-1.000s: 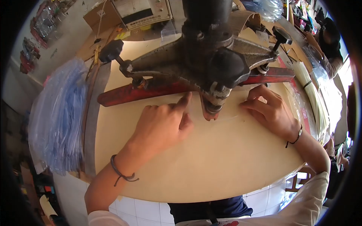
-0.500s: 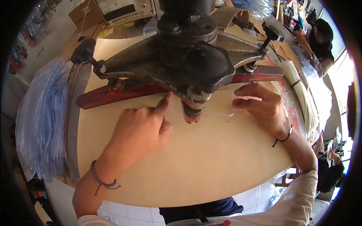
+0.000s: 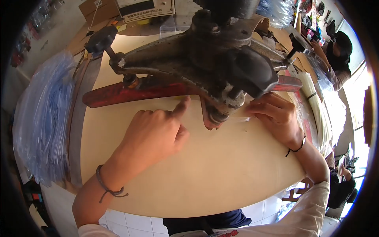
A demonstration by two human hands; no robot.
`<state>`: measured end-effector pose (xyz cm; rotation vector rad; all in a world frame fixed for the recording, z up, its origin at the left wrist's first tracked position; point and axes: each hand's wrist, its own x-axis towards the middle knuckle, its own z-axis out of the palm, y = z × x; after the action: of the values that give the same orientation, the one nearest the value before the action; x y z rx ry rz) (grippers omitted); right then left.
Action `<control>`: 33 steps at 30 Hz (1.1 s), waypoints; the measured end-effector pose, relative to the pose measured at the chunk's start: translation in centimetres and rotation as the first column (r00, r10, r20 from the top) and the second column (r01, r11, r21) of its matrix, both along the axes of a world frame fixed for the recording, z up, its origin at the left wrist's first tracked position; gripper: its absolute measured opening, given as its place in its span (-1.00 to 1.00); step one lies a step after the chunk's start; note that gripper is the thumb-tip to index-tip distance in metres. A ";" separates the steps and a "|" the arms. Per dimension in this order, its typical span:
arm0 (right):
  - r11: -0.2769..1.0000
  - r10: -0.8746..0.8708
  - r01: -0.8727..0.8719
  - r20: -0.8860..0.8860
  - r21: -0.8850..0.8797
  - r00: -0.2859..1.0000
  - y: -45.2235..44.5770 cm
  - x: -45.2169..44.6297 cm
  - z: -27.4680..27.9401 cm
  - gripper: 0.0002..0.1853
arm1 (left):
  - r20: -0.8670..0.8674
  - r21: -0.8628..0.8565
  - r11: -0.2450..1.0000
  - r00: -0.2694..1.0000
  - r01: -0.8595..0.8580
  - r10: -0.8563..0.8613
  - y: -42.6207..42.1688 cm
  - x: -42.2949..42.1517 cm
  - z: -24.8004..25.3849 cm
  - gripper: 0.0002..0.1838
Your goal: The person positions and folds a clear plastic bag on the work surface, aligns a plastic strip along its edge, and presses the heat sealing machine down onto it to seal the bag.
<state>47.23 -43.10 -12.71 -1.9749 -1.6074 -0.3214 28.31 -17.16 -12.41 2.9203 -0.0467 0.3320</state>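
Note:
My left hand [image 3: 156, 128] rests on the tan board [image 3: 173, 177], its index finger stretched forward to the red bar [image 3: 138, 94] and the other fingers curled. Nothing is gripped in it. My right hand [image 3: 278, 114] is closed in a pinch at the edge of a clear plastic piece [image 3: 240, 119], just right of the machine head's front foot. Most of that plastic is hidden under the metal machine head [image 3: 177, 61], which sits over the red bar. A black knob [image 3: 252, 71] on the head blocks part of the view between my hands.
A thick stack of clear bluish plastic bags [image 3: 43, 122] lies along the left side. At right is a bundle of pale strips [image 3: 316, 106]. A labelled machine box [image 3: 146, 10] stands behind. Two other people [image 3: 339, 51] are at the far right.
My right fingers have closed from a loose, parted shape into a pinch at the clear plastic. My left index finger stays by the red bar. The whole view has shifted slightly.

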 end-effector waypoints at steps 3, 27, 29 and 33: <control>0.999 -0.025 0.025 -0.016 0.027 1.000 0.0 0.1 -0.2 -0.73 | -0.029 0.009 1.000 0.999 -0.014 0.014 -0.2 0.2 0.2 -0.41; 0.997 -0.073 0.072 0.036 0.031 0.997 0.7 -0.5 0.3 -0.78 | -0.077 0.023 0.999 0.997 -0.031 0.033 -0.1 -0.1 0.2 -0.35; 0.997 -0.078 0.076 0.039 0.032 0.996 0.6 -0.5 0.3 -0.78 | 0.036 0.034 0.999 0.999 0.007 -0.009 0.0 0.0 -0.4 -0.38; 0.996 -0.083 0.082 0.032 0.032 0.996 0.3 -0.2 0.1 -0.78 | 0.016 0.014 1.000 1.000 0.005 -0.005 -0.1 0.2 -0.2 -0.38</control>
<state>47.06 -42.78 -12.61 -2.0261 -1.5352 -0.4099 28.52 -17.28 -12.60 2.9307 -0.0594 0.3562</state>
